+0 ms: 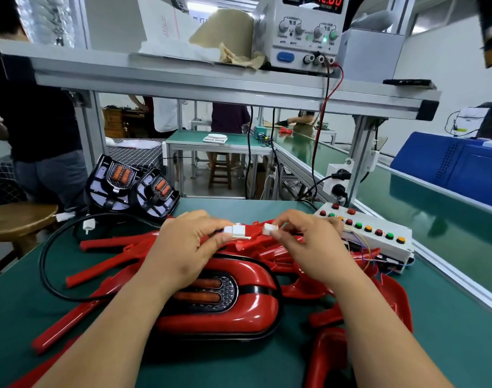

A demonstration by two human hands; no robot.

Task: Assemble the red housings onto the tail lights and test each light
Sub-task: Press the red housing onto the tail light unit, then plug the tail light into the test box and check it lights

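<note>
The left grip [188, 242] pinches a white plug [237, 230] between thumb and fingertips. The right grip [309, 242] pinches a second plug [268, 229], and the two faces are near each other but not yet touching. Both hang above the light [211, 292], which lies on the worktop [449, 317] just below the wrists with its red housing [256, 306] already fitted round it. The step in hand looks like joining the plugs so that this light can be tested.

To do it well, turn the plugs until their keyed faces match before pushing, since a forced mismatch could bend the pins. Hold each by its body and not by its wires. Push straight along the axis until the latch seats, because a half-seated joint may give a false dead reading. Which plug belongs to the light cannot be told, as the hands hide the leads.

The supply [303, 29] on the shelf shows 12.00, so power seems ready. The button box [379, 236] sits just right of the right grip, within easy reach for switching each function. Loose housings [104, 267] crowd the worktop around the light, so keep the thin wires clear of them. Two bare lights [118, 183] stand at the back left, probably waiting for housings.
</note>
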